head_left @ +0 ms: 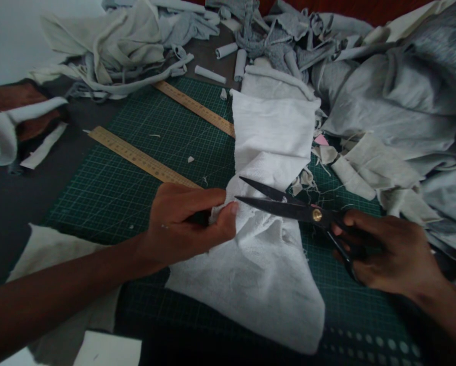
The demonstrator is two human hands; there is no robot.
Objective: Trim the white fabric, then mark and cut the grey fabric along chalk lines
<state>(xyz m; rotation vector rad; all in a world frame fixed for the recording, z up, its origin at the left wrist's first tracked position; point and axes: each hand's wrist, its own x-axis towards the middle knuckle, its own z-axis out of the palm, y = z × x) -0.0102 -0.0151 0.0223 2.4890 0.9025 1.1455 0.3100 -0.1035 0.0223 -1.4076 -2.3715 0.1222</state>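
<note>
A long piece of white fabric (273, 127) lies over the green cutting mat (144, 117), bunched up in its middle. My left hand (189, 218) pinches the left edge of that bunch between thumb and fingers. In my right hand (391, 254) is a pair of black scissors (289, 206) with a brass-coloured pivot screw. Their blades are spread and point left across the bunched fabric, the tips close to my left fingertips. Part of the fabric is caught between the blades near the pivot side. Whether it is cut there, I cannot tell.
Two wooden rulers (136, 155) lie on the mat at left. Grey and cream cloth heaps (384, 96) crowd the right and back. Fabric scraps (353, 175) and threads are scattered right of the white piece. A beige cloth (71, 244) and white card (108, 349) lie front left.
</note>
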